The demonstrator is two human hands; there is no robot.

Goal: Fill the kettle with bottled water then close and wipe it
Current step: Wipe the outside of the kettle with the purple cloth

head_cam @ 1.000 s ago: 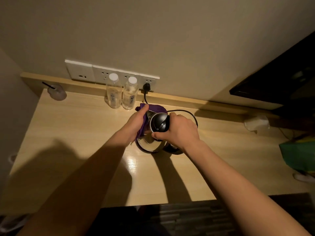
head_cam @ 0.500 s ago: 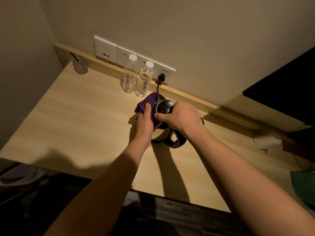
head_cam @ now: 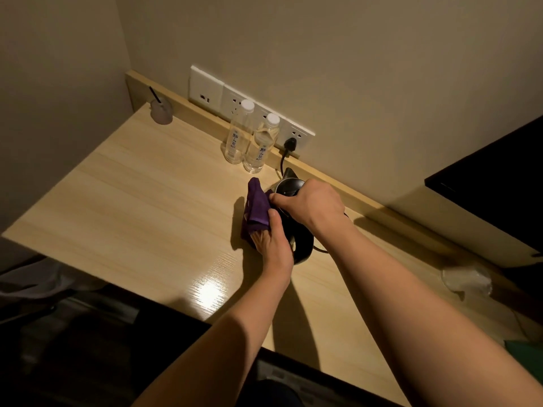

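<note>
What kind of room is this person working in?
Probably a hotel room, though I can't be sure: a small electric kettle stands on a wooden desk, with two capped water bottles beside a row of wall sockets.

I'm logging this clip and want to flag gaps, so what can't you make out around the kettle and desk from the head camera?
Kettle, head view: the right hand on top and the purple cloth held by the left hand cover most of it; water level unseen.
Label print on the bottles, head view: too small to read.
Pale object at far right, head view: blurred.
Green item, head view: cut off by the right edge.
</note>
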